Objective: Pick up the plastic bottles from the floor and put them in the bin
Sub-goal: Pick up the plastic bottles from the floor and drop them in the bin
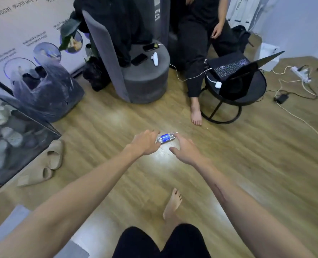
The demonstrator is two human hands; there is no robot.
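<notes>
A small clear plastic bottle (165, 138) with a blue label lies sideways low over the wooden floor, in the middle of the view. My left hand (145, 142) is at its left end, fingers above and thumb below, closing around it. My right hand (187, 149) reaches from the right. Its fingertips touch the bottle's other end and its thumb is held apart. The bin (48, 97), lined with a translucent plastic bag, stands at the far left against the wall. Whether the bottle rests on the floor or is lifted, I cannot tell.
A grey round seat (147, 79) with phones stands behind the bottle. A seated person's bare foot (196, 114) and a black stool (234, 90) with a laptop are to the right. Cables (293, 86) trail at far right. Beige slippers (52, 159) lie at left. My own foot (173, 203) is below.
</notes>
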